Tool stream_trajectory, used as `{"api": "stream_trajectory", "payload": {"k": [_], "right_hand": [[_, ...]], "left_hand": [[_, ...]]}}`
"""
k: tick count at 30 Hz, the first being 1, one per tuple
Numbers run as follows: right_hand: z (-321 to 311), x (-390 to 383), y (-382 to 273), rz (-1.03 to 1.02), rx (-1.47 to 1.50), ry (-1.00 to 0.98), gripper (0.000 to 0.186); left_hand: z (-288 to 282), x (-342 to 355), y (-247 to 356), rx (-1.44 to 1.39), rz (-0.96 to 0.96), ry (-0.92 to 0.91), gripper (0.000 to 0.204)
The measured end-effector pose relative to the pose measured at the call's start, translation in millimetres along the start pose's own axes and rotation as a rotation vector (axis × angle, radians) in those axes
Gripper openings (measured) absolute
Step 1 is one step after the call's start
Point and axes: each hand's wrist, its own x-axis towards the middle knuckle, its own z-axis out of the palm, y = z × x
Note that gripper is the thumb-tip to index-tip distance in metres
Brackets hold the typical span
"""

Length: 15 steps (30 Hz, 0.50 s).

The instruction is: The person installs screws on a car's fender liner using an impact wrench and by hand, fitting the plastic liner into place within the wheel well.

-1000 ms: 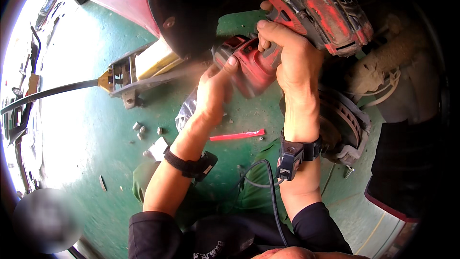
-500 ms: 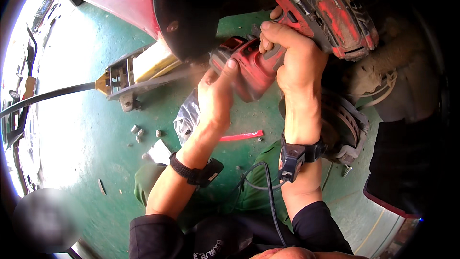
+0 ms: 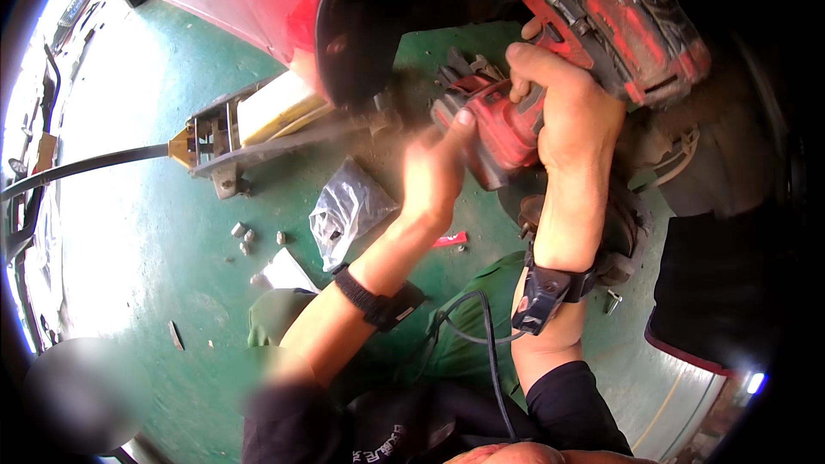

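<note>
A worn red and black cordless impact wrench [image 3: 619, 30] is held up in front of me, at the upper right. Its grip is wrapped by my right hand [image 3: 577, 116], with the fingers near the trigger. The battery end [image 3: 494, 125] points down and left. Against that end my left hand [image 3: 431, 172] is closed, its thumb on top and its other fingers mostly hidden. What the front of the wrench touches is lost in the dark. Below my right forearm lies a round brake part [image 3: 626, 228], partly covered.
A red vehicle panel [image 3: 241, 0] overhangs at the upper left. Beneath it stands a yellow floor jack [image 3: 182, 148] with a long black handle. On the green floor lie a clear plastic bag [image 3: 348, 206], several nuts [image 3: 244, 236], white paper [image 3: 288, 271] and a red strip [image 3: 450, 240].
Both hands and the impact wrench have shifted right in the view. More of the plastic bag shows now, while the red strip is mostly covered by my left arm.
</note>
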Motion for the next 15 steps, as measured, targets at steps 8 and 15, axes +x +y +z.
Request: {"api": "stream_trajectory", "payload": {"k": [8, 15], "right_hand": [[6, -2, -8, 0.063, 0.133, 0.022, 0.023], [1, -3, -21, 0.169, 0.262, 0.017, 0.020]], "left_hand": [[-22, -5, 16, -0.038, -0.053, -0.084, 0.043], [-32, -21, 19, 0.022, 0.047, -0.210, 0.047]]}}
